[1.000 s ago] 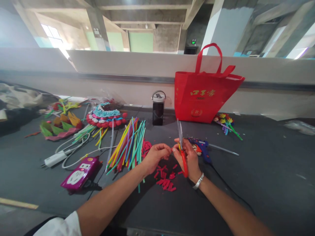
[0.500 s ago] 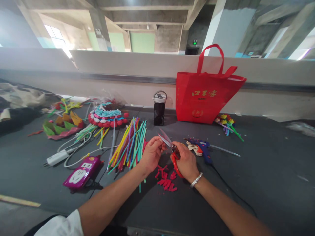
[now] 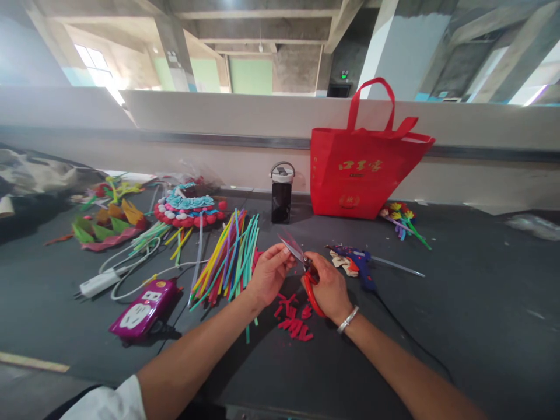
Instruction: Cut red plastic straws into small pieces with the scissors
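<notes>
My right hand [image 3: 330, 286] is closed around the red handles of a pair of scissors [image 3: 311, 289], whose blades point up and to the left. My left hand [image 3: 272, 274] is closed in a pinch right at the blades; whatever small thing sits between its fingertips is too hidden to make out. Below the two hands, a loose pile of small red cut pieces [image 3: 294, 324] lies on the dark table [image 3: 262, 373]. To the left of my left hand spreads a bundle of colourful pipe cleaners [image 3: 227, 256].
A blue glue gun [image 3: 361, 262] with a clear glue stick lies right of my hands, its cord trailing forward. Behind stand a black bottle [image 3: 281, 201] and a red bag [image 3: 367, 175]. At left are a purple power strip [image 3: 144, 309], white charger [image 3: 100, 284] and craft flowers [image 3: 188, 201].
My hands and the scissors keep nearly the same pose at the blades. The whole view has shifted very slightly.
</notes>
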Demonstrator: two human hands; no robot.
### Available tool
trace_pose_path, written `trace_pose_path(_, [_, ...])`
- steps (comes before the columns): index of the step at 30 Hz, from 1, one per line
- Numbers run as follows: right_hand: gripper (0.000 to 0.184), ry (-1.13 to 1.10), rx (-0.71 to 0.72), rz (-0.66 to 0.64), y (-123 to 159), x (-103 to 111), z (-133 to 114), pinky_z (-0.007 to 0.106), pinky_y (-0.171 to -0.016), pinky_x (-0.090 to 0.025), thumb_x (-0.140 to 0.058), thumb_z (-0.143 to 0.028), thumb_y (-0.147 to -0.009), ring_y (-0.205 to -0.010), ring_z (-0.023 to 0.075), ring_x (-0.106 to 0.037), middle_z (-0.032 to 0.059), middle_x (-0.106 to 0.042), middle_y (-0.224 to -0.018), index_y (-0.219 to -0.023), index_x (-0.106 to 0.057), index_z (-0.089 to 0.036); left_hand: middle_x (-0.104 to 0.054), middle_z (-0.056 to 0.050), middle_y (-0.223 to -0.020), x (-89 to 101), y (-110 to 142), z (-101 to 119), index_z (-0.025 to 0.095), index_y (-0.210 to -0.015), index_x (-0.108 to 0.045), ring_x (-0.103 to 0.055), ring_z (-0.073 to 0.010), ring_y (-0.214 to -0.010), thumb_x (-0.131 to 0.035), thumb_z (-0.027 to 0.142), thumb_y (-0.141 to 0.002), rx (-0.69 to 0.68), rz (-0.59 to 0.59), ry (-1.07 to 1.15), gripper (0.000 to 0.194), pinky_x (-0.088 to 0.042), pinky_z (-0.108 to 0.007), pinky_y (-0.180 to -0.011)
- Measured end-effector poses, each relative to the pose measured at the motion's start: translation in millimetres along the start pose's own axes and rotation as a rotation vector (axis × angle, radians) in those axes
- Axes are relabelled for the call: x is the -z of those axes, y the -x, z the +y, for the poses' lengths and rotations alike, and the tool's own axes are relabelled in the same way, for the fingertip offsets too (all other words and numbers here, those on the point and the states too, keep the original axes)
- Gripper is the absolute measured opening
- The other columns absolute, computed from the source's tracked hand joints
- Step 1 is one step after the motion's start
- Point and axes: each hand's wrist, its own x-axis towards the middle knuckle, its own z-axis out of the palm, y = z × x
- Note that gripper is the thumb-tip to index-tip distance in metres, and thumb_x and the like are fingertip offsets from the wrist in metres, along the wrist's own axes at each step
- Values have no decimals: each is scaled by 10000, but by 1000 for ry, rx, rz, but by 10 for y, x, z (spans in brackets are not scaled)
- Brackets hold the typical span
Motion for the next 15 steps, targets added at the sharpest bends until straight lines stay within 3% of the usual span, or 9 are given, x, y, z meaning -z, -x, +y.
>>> trace_pose_path(15, [432,75,28,21,1,5,3,292,-760,-468,-536,-114,-739,-864,198,-627,42,-681,-993,-1153,-581,-230,-576,11,-666,7,9,15,131,-756,-646,-514,-72,-626,-732,231,-747,8,-19,6,133,-398,-207,-645])
